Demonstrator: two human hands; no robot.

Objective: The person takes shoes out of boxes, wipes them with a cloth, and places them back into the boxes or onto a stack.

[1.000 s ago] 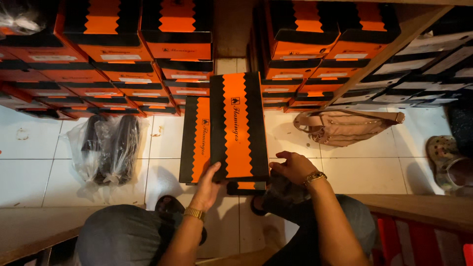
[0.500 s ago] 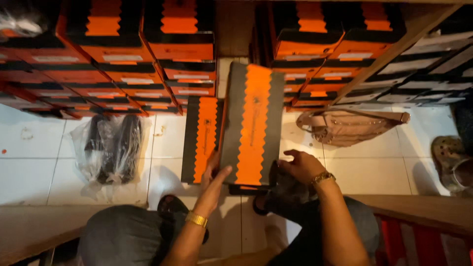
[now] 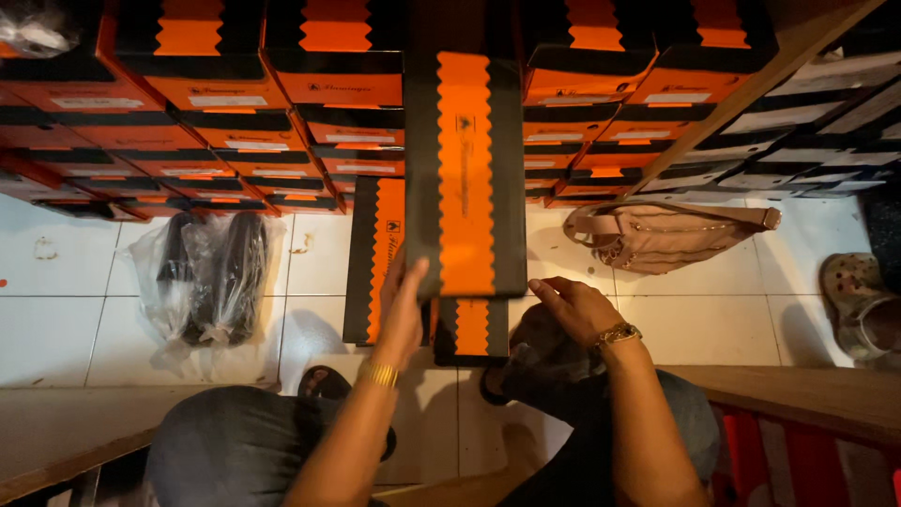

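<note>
While my left hand (image 3: 402, 314) pinches the lifted box lid (image 3: 466, 178) at its near-left edge, my right hand (image 3: 574, 310), fingers spread, should steady the right edge

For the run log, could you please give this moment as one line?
left hand: lifting box lid | right hand: open, near box | floor: bagged shoes, handbag

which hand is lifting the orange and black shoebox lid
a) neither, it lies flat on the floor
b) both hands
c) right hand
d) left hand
d) The left hand grips the lower left edge of the raised lid, while the right hand hovers just beside it, fingers apart from the lid.
</note>
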